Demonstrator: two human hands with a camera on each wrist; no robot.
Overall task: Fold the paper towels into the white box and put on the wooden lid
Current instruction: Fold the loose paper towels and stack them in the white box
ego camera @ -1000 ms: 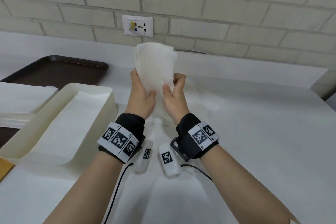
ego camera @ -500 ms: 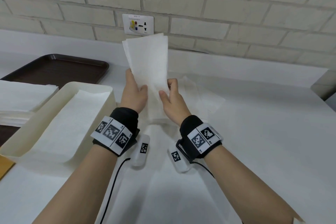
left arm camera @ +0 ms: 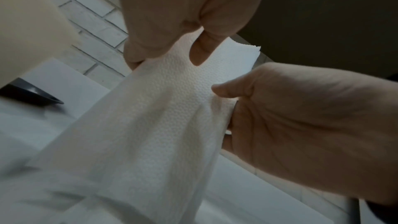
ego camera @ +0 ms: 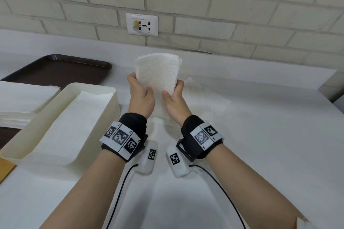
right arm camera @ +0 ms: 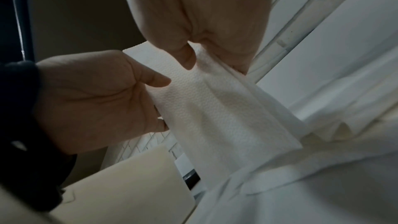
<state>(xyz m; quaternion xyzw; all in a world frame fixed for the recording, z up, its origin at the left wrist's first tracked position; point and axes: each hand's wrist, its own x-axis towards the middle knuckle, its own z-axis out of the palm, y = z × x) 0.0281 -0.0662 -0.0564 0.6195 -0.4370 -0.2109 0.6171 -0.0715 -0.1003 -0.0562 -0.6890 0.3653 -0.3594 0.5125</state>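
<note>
A folded, embossed white paper towel (ego camera: pixel 157 74) stands upright above the middle of the table. My left hand (ego camera: pixel 140 87) pinches its left edge and my right hand (ego camera: pixel 174 91) pinches its right edge, thumbs on the near face. Its lower part trails down onto the table. The wrist views show the same towel (left arm camera: pixel 161 125) (right arm camera: pixel 215 108) with each thumb pressed on it. The white box (ego camera: pixel 104 89) sits to the left, with a towel sheet (ego camera: pixel 70 126) lying in it and draping over its near end. A corner of the wooden lid (ego camera: pixel 5 166) shows at the far left.
A stack of paper towels (ego camera: pixel 22 98) lies left of the box, partly on a dark brown tray (ego camera: pixel 61 69). A loose sheet (ego camera: pixel 204 96) lies on the table behind my right hand. A brick wall with a socket (ego camera: pixel 141 25) borders the table's far side.
Half a second ago the towel rose as a tall flat strip in front of the socket. It now stands shorter and thicker, and both hands sit lower.
</note>
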